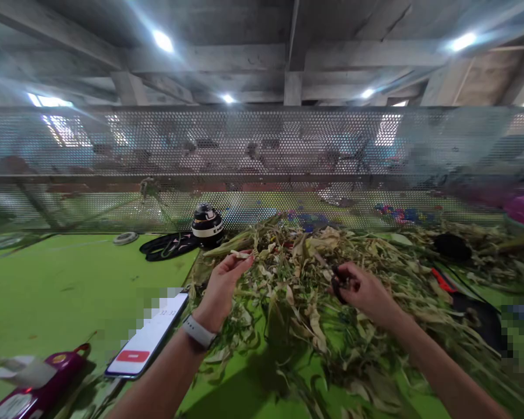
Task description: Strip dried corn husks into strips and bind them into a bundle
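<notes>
At the near left, a purple thing [55, 375] runs off the bottom edge, so part of it is cut off. A white plug [35, 372] is blurry on top of it. Next to it lies a phone [151, 337] with a red button; small blocks blur one side. A pale watch [198, 331] is on the left wrist.

The left hand [222, 282] has its thumb and fingers pinched together on a pale bit [241, 254], held up over the leaves [318, 320]. The right hand [362, 291] is closed around the black handles of the scissors [338, 285]. Their tips get lost in the leaves, so I cannot tell if the blades are apart.

The dry leaves lie in a big messy heap and hide much of the bright green table [87, 279]. At the back stand a round black jar [207, 227] and, just beside it, a black strap [163, 247]. Behind is a gray screen [262, 139] full of little holes. People show through it, too fuzzy to make out. Bright lamps [163, 41] hang under the gray ceiling [227, 23].
</notes>
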`<move>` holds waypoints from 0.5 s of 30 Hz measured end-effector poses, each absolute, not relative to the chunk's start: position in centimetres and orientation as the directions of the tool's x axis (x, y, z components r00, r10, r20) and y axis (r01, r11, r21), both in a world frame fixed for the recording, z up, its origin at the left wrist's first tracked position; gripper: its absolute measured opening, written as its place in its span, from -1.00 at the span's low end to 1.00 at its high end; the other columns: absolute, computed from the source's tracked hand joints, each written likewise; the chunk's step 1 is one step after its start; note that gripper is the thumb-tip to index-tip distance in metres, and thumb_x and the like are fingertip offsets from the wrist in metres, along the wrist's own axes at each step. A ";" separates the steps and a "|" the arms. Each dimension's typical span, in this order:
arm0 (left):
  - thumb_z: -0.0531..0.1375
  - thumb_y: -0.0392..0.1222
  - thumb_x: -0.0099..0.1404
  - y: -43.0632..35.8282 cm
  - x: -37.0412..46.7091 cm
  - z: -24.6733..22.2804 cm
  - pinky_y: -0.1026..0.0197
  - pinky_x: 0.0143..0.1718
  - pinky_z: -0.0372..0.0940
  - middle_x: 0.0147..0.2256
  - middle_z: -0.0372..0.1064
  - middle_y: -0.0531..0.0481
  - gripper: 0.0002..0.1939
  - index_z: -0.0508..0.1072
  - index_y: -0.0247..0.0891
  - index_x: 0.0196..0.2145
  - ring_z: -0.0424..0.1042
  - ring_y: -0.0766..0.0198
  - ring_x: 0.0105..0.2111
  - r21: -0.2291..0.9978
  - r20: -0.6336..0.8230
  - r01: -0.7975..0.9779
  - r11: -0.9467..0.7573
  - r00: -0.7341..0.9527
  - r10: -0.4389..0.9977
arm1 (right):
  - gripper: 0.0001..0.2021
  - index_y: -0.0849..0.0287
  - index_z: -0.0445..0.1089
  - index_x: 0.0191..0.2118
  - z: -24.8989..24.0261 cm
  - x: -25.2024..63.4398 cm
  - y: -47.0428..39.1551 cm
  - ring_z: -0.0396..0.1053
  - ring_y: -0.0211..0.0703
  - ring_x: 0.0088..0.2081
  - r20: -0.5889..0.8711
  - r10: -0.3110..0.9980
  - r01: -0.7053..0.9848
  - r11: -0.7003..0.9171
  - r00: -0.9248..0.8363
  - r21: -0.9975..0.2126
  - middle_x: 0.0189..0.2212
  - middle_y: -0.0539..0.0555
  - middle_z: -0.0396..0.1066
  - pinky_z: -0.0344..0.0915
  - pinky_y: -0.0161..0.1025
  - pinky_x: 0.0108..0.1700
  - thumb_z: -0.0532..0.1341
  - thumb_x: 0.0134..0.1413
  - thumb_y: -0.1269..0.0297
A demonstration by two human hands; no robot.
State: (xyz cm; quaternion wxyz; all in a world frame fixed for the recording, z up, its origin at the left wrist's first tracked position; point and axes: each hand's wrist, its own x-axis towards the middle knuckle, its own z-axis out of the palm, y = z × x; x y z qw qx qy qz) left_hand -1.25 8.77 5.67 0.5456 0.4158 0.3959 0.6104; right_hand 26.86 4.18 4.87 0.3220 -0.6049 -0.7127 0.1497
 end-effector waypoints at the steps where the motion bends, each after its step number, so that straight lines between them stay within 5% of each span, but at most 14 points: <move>1: 0.37 -0.17 -0.13 8.6 -1.0 5.7 0.26 -0.14 0.19 -0.39 0.47 0.01 -0.73 0.52 -0.28 -0.40 0.38 0.29 -0.31 0.932 0.083 -0.347 -0.100 -0.063 0.995 | -0.71 0.17 0.29 -0.29 5.0 26.1 3.7 0.15 -0.32 -0.60 0.288 0.955 0.778 0.238 -0.077 -0.582 -0.50 -0.02 0.36 0.06 -0.38 -0.57 0.18 -0.12 0.10; 6: 0.34 -0.21 -0.08 7.7 0.2 5.8 0.31 -0.14 0.20 -0.40 0.44 0.07 -0.80 0.47 -0.27 -0.43 0.37 0.35 -0.34 0.926 0.142 -0.340 -0.167 -0.099 0.985 | -0.77 0.15 0.31 -0.36 5.5 22.7 1.4 0.19 -0.30 -0.55 0.239 0.941 0.800 0.330 -0.239 -0.501 -0.52 -0.04 0.34 0.06 -0.39 -0.53 0.20 -0.12 0.11; 15: 0.33 -0.25 -0.06 6.5 1.1 6.2 0.32 -0.19 0.21 -0.43 0.43 0.09 -0.86 0.45 -0.24 -0.48 0.36 0.35 -0.34 0.914 0.178 -0.357 -0.192 -0.073 0.981 | -0.73 0.15 0.28 -0.41 4.8 22.1 1.4 0.18 -0.30 -0.54 0.147 0.960 0.806 0.280 -0.238 -0.522 -0.57 -0.07 0.31 0.03 -0.38 -0.52 0.19 -0.10 0.03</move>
